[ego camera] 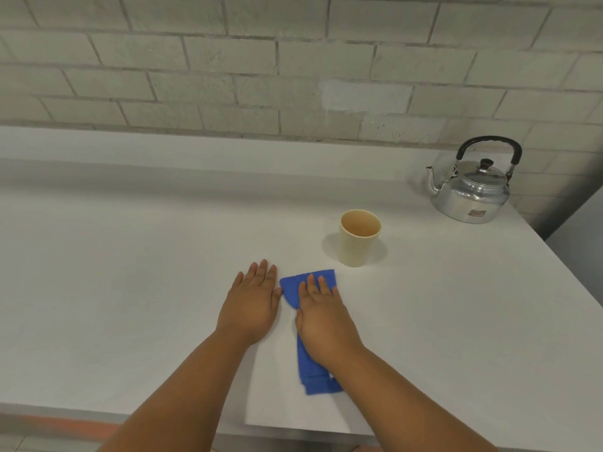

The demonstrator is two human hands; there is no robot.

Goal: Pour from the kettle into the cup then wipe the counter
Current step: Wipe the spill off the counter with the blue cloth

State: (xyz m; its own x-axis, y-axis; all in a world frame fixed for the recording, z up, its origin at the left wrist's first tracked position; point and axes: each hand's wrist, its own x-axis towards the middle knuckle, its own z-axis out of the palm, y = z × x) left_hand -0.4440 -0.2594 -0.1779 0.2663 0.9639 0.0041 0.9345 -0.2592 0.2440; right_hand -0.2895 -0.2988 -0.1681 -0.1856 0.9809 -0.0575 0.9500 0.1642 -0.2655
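On white counter (130,256): right hand (323,318) flat, fingers spread, pressing blue cloth (293,285); left hand (251,301) flat, empty, beside it. Cream cup (357,243), steel kettle (473,190) beyond.

Unreadable small sticker (476,213) on the kettle (473,190).

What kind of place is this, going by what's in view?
Probably a plain kitchen: a metal kettle and a cup stand on a white counter against a brick wall.
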